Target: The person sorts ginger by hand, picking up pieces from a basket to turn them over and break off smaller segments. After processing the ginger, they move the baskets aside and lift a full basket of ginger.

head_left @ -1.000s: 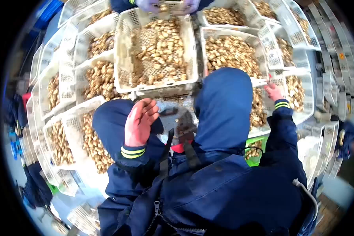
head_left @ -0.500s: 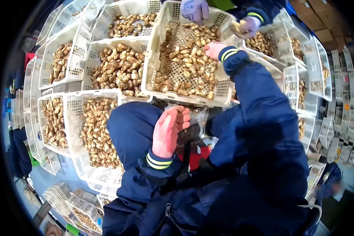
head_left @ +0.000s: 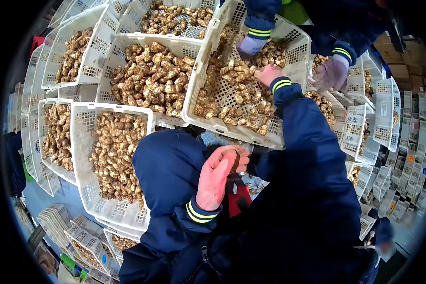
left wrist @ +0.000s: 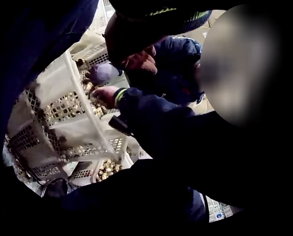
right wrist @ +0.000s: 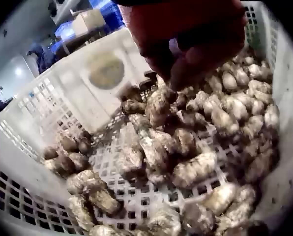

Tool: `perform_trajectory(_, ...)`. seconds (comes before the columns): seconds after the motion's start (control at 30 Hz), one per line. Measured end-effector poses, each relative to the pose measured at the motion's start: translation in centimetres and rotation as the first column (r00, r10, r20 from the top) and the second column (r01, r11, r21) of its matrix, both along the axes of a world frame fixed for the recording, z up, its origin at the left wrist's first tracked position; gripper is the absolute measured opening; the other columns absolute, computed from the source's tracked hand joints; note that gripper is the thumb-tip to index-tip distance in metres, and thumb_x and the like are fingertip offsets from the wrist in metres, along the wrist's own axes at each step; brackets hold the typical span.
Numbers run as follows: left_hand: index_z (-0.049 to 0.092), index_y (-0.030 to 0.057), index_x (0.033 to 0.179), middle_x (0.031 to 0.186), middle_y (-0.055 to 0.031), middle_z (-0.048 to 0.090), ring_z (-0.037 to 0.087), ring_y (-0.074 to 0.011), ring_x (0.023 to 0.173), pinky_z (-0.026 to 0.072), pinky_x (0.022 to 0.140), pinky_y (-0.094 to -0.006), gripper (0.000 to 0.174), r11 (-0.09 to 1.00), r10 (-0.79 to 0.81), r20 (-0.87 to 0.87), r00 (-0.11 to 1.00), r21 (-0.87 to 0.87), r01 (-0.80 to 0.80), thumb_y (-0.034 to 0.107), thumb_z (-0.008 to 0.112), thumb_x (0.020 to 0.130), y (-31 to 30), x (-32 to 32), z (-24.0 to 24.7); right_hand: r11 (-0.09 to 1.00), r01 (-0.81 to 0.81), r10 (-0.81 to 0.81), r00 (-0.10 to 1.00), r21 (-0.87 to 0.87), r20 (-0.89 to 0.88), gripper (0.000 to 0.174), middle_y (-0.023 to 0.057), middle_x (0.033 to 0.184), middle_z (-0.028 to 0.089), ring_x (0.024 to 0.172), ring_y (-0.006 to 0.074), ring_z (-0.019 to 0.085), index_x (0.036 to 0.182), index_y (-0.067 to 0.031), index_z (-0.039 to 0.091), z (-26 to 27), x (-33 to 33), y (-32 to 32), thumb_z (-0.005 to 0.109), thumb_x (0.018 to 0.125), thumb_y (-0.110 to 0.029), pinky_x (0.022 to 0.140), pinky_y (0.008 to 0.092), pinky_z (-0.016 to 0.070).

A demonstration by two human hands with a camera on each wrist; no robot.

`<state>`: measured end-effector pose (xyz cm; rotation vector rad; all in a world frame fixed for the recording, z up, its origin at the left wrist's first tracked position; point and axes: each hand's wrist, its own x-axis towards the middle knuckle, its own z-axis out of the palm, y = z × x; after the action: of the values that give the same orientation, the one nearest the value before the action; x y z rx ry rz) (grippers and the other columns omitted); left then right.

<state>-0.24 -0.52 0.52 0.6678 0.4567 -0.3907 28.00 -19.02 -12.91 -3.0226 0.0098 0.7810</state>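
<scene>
Left hand [head_left: 217, 177] loosely curled, apparently empty; right hand [head_left: 270, 75] at tubers [head_left: 239, 73], fingers' hold unclear; may bump neighbour's gloved hand [head_left: 251, 46], sharing crate [head_left: 229, 131]

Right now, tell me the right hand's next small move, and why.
I'd probably pinch a single knobbly piece with the right hand and draw it toward the near side of the basket: the hand is down among loose pieces, and another person's hand is close by in that basket. Whether the right already grips a piece isn't clear.
</scene>
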Motion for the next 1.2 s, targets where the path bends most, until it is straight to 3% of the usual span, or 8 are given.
perform_trajectory(0.17,0.052,-0.0002,0.108,0.104,-0.0114,0.059,0.058,-0.0172,0.091,0.0458,0.079,-0.0290,0.030,1.000,0.024,0.071,0.997,-0.006,-0.024,0.025,0.048,0.093,-0.3,-0.3,-0.1,0.950,0.096,-0.086,0.995,0.298,-0.046,0.041,0.0150,0.079,0.065,0.081,0.0263,0.062,0.088,-0.0039,0.064,12.3,-2.1,-4.5,0.053,0.076,-0.041,0.075,0.0358,0.0468)
perform_trajectory(0.33,0.053,0.0006,0.107,0.101,-0.0104,0.060,0.059,-0.0170,0.087,0.0468,0.077,-0.0290,0.031,1.000,0.026,0.103,0.994,-0.001,-0.026,0.027,0.049,0.092,-0.2,-0.6,-0.2,0.981,-0.117,0.147,0.969,-0.154,0.199,0.034,0.0154,0.069,0.063,0.070,0.0285,0.063,0.077,-0.0038,0.062,17.7,-11.8,-16.7,0.056,0.074,-0.037,0.072,0.0381,0.0489)
perform_trajectory(0.43,0.053,0.0014,0.108,0.102,-0.0101,0.060,0.058,-0.0169,0.089,0.0466,0.077,-0.0291,0.032,0.999,-0.014,0.095,0.995,0.033,0.011,0.028,0.049,0.092,-0.5,-0.6,0.4,0.968,-0.085,-0.041,0.876,-0.237,-0.481,0.040,0.0135,0.062,0.063,0.052,0.0242,0.062,0.085,-0.0036,0.065,18.4,-18.2,-22.1,0.060,0.072,-0.042,0.059,0.0351,0.0518)
perform_trajectory(0.5,0.053,0.0016,0.109,0.103,-0.0100,0.060,0.058,-0.0167,0.090,0.0465,0.077,-0.0289,0.032,0.999,-0.038,0.097,0.995,0.036,0.035,0.028,0.049,0.092,-0.7,-0.7,-0.2,0.966,0.028,-0.171,0.815,-0.257,-0.554,0.043,0.0147,0.070,0.065,0.061,0.0264,0.064,0.092,-0.0041,0.065,19.3,-19.6,-22.7,0.059,0.073,-0.042,0.064,0.0358,0.0518)
perform_trajectory(0.63,0.051,-0.0016,0.111,0.105,-0.0120,0.058,0.057,-0.0163,0.092,0.0462,0.081,-0.0286,0.038,0.997,-0.071,0.102,0.992,0.040,0.068,0.031,0.051,0.090,-1.0,-1.0,-0.2,0.995,-0.095,0.096,0.994,-0.031,0.050,0.036,0.0174,0.094,0.062,0.090,0.0303,0.060,0.086,-0.0067,0.062,16.8,-14.2,-19.9,0.049,0.083,-0.041,0.081,0.0389,0.0463)
perform_trajectory(0.77,0.052,0.0012,0.109,0.104,-0.0095,0.059,0.057,-0.0167,0.090,0.0459,0.078,-0.0282,0.033,0.997,-0.065,0.068,0.996,0.042,0.062,0.029,0.050,0.092,-0.9,-0.8,-0.1,0.909,-0.255,0.285,0.958,0.330,-0.044,0.032,0.0162,0.092,0.063,0.088,0.0318,0.060,0.097,-0.0092,0.063,13.3,-6.1,-8.7,0.047,0.083,-0.032,0.078,0.0389,0.0458)
perform_trajectory(0.97,0.052,-0.0013,0.108,0.104,-0.0129,0.059,0.058,-0.0178,0.091,0.0460,0.080,-0.0295,0.036,0.999,0.036,0.064,0.997,0.002,-0.037,0.030,0.052,0.090,-0.1,-0.5,0.1,0.942,-0.304,0.292,0.951,0.142,0.102,0.028,0.0132,0.099,0.064,0.094,0.0290,0.060,0.108,-0.0105,0.057,-3.4,-1.1,0.0,0.049,0.083,-0.021,0.080,0.0399,0.0460)
perform_trajectory(1.2,0.051,-0.0037,0.111,0.104,-0.0133,0.059,0.057,-0.0176,0.093,0.0446,0.083,-0.0304,0.035,0.999,-0.040,-0.009,0.999,-0.001,0.040,0.026,0.048,0.092,-0.1,0.5,0.6,0.965,-0.261,0.262,0.959,-0.023,0.105,0.033,0.0140,0.102,0.062,0.099,0.0290,0.058,0.107,-0.0121,0.058,-6.7,-1.3,0.5,0.054,0.077,-0.022,0.085,0.0387,0.0459)
